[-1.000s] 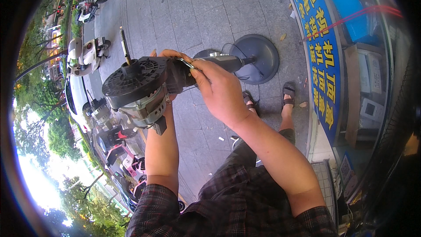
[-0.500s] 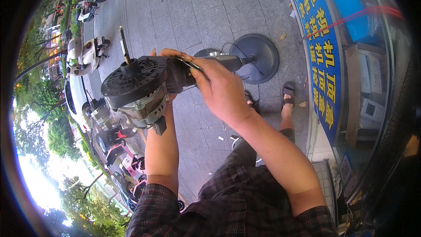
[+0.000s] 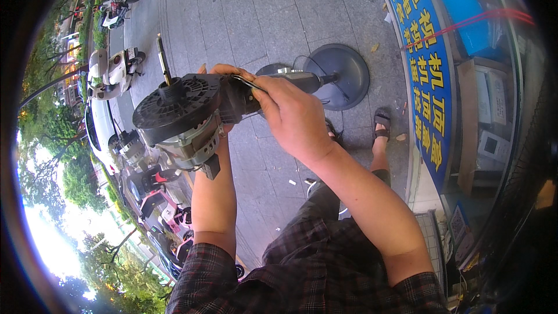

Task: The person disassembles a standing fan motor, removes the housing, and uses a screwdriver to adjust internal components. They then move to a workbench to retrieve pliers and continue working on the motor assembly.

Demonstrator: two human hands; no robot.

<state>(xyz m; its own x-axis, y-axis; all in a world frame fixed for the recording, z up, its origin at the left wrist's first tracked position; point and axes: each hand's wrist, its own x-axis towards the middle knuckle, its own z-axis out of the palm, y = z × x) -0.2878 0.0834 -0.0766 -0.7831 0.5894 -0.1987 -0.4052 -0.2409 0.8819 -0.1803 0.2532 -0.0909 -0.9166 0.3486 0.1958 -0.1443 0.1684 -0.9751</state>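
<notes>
I hold a round electric motor (image 3: pixel 180 116) up in front of me, its black vented cover facing me and a thin metal shaft (image 3: pixel 163 61) sticking out of its centre. My left hand (image 3: pixel 212 71) is wrapped behind the motor, mostly hidden, with only fingertips showing above it. My right hand (image 3: pixel 290 116) grips the motor's black right-hand part, its fingers pinching thin wires there. Below, a grey round stand base (image 3: pixel 343 75) with a metal pole (image 3: pixel 293 75) rests on the pavement.
Grey paving slabs (image 3: pixel 256 11) stretch ahead. A blue sign with yellow characters (image 3: pixel 427 81) runs along a shopfront on the right. My sandalled foot (image 3: pixel 381 125) stands near it. Parked scooters (image 3: pixel 110 72), a white car (image 3: pixel 99 128) and trees line the left.
The motor and both hands have shifted very slightly; the grip looks the same.
</notes>
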